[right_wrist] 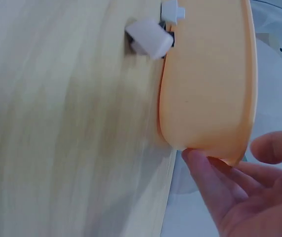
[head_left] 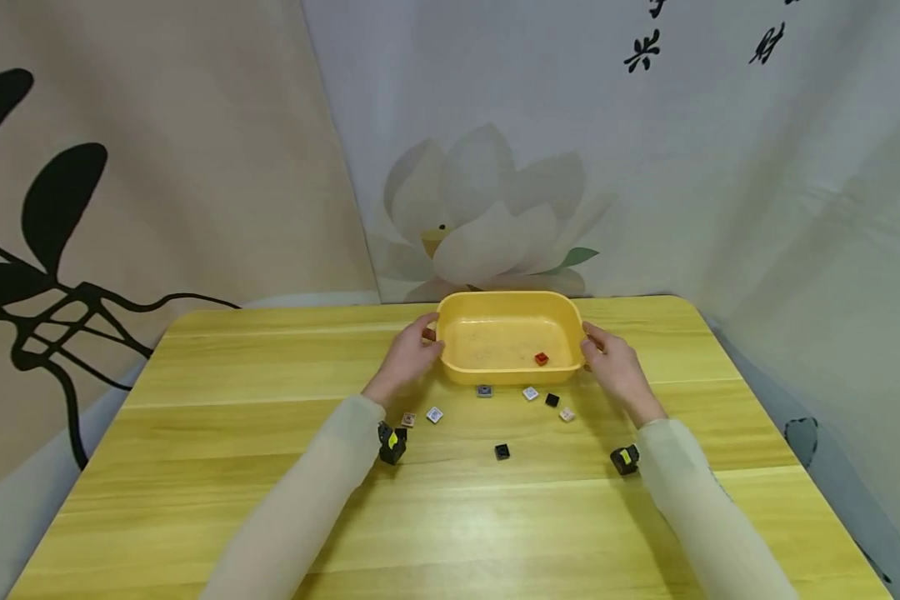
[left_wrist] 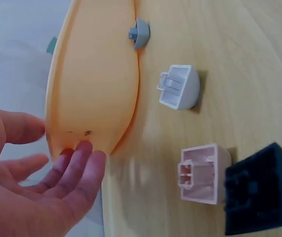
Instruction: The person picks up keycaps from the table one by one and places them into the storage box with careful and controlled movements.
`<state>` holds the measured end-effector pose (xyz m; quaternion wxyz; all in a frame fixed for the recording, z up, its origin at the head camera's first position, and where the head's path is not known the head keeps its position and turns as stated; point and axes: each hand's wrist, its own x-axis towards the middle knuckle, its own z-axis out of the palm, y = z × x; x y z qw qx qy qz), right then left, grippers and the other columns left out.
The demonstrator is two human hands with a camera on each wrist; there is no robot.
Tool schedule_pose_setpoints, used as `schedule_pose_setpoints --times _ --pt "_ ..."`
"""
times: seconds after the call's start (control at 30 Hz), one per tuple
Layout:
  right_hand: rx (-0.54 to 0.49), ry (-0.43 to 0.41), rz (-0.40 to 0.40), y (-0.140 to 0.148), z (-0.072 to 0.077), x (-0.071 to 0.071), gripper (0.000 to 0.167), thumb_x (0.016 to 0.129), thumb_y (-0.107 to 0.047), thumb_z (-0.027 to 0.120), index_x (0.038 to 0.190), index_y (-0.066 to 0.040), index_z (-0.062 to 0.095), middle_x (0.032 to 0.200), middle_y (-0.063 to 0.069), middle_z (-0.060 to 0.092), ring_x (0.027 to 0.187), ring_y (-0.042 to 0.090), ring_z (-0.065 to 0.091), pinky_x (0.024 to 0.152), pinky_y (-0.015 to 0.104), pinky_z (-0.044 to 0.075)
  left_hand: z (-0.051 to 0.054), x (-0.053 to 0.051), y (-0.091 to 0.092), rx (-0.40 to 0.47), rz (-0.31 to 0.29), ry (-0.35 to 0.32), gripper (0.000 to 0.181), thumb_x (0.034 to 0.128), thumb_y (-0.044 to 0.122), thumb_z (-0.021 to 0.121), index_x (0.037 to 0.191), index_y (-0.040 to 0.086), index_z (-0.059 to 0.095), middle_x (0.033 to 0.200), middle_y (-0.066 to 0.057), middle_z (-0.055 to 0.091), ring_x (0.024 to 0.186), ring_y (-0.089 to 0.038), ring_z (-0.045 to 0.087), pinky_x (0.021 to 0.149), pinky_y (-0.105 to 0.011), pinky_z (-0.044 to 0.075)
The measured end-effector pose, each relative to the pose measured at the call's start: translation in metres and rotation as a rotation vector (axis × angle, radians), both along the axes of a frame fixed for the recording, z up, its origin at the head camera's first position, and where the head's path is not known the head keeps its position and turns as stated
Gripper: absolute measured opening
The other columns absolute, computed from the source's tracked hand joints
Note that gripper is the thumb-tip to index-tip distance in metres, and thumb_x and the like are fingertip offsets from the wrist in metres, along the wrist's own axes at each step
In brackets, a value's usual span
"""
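A yellow plastic basin (head_left: 510, 376) sits near the table's far edge, with one red keycap (head_left: 542, 359) inside. My left hand (head_left: 412, 354) holds its left end; in the left wrist view the fingertips (left_wrist: 97, 160) press the end wall and the thumb is by the rim. On the opposite end, my right hand (head_left: 617, 371) holds the basin, fingers against the wall from below in the right wrist view. Just in front lie a grey keycap (head_left: 483, 391), a white keycap (head_left: 530, 393), a black keycap (head_left: 552, 400) and a pale pink keycap (head_left: 567, 414).
Nearer the left forearm are a second white keycap (head_left: 434, 415) and a pink keycap (head_left: 408, 420). Another black keycap (head_left: 502, 452) lies by itself mid-table. Behind the wooden table (head_left: 450, 533) hangs a printed cloth (head_left: 720, 183).
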<state>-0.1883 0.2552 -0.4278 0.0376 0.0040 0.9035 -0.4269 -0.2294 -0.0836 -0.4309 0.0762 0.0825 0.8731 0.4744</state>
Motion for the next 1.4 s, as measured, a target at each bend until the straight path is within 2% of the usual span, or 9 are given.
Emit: schedule_pose_setpoints --times 0.07,0.2,0.47,0.87,1.0,1.1,1.23,1.3,1.4 --pt "-0.034 -0.014 -0.007 -0.004 -0.001 0.0 0.054 0.112 -0.02 0.039 0.162 -0.001 0.03 0.149 0.03 0.05 0.116 0.043 0.066 0.093 0.049 0.057 -0.001 0.0 0.0 0.0 0.017 0.004 0.058 0.0998 0.004 0.059 0.155 -0.002 0.043 0.121 -0.022 0.06 0.101 -0.027 0.062 0.08 -0.03 0.054" --pt "-0.074 -0.006 -0.015 -0.011 0.0 0.0 0.053 0.111 -0.013 0.042 0.161 0.0 0.032 0.151 0.029 0.049 0.121 0.041 0.064 0.094 0.046 0.057 -0.002 0.003 -0.004 -0.008 0.05 0.048 0.057 0.097 0.0 0.06 0.152 -0.005 0.046 0.113 -0.02 0.058 0.1 -0.026 0.062 0.079 -0.029 0.053" --pt "-0.114 0.02 0.018 -0.032 0.001 -0.007 0.053 0.109 -0.01 0.044 0.16 0.001 0.034 0.154 0.028 0.046 0.128 0.04 0.06 0.094 0.041 0.057 0.001 0.011 -0.026 -0.002 0.119 0.069 0.059 0.0967 0.0 0.057 0.154 -0.003 0.044 0.114 -0.017 0.054 0.103 -0.028 0.059 0.082 -0.032 0.05" --pt "-0.109 0.0 0.081 -0.06 -0.008 -0.013 0.053 0.11 -0.009 0.045 0.16 0.0 0.033 0.154 0.027 0.047 0.125 0.039 0.062 0.094 0.043 0.057 -0.005 0.02 -0.058 -0.019 0.155 0.057 0.059 0.0989 0.003 0.054 0.156 -0.004 0.04 0.118 -0.019 0.053 0.106 -0.029 0.059 0.083 -0.033 0.051" --pt "-0.113 -0.001 0.09 -0.064 -0.006 -0.012 0.053 0.11 -0.009 0.045 0.16 0.001 0.033 0.154 0.028 0.046 0.125 0.04 0.062 0.095 0.045 0.056 -0.006 0.021 -0.063 -0.023 0.154 0.051 0.059 0.0997 0.004 0.055 0.156 -0.004 0.039 0.119 -0.019 0.054 0.106 -0.029 0.059 0.081 -0.031 0.051" --pt "-0.101 0.005 0.094 -0.065 -0.006 -0.012 0.053 0.11 -0.011 0.045 0.16 0.001 0.033 0.154 0.028 0.047 0.124 0.039 0.063 0.095 0.045 0.056 -0.007 0.022 -0.064 -0.019 0.151 0.051 0.058 0.1018 0.007 0.055 0.156 -0.005 0.038 0.122 -0.02 0.053 0.107 -0.03 0.059 0.083 -0.035 0.052" --pt "-0.035 0.017 0.092 -0.06 -0.005 -0.009 0.058 0.112 -0.025 0.046 0.162 -0.003 0.03 0.154 0.024 0.049 0.124 0.039 0.063 0.098 0.049 0.054 -0.008 0.024 -0.064 -0.083 0.118 0.131 0.058 0.1054 0.019 0.056 0.155 -0.006 0.039 0.134 -0.026 0.049 0.12 -0.039 0.056 0.099 -0.05 0.05" --pt "0.002 0.019 0.089 -0.055 -0.004 -0.006 0.062 0.112 -0.035 0.045 0.164 -0.006 0.028 0.156 0.021 0.047 0.128 0.041 0.06 0.103 0.052 0.051 -0.008 0.027 -0.061 -0.164 0.093 0.19 0.066 0.1061 0.031 0.056 0.156 -0.006 0.036 0.146 -0.029 0.041 0.13 -0.043 0.051 0.107 -0.057 0.045" --pt "0.045 0.029 0.087 -0.047 -0.001 0.001 0.067 0.111 -0.047 0.042 0.165 -0.009 0.027 0.16 0.019 0.043 0.135 0.043 0.054 0.108 0.056 0.045 -0.008 0.031 -0.056 -0.311 0.056 0.256 0.081 0.1038 0.048 0.054 0.16 -0.005 0.029 0.163 -0.028 0.026 0.146 -0.047 0.034 0.114 -0.063 0.035"
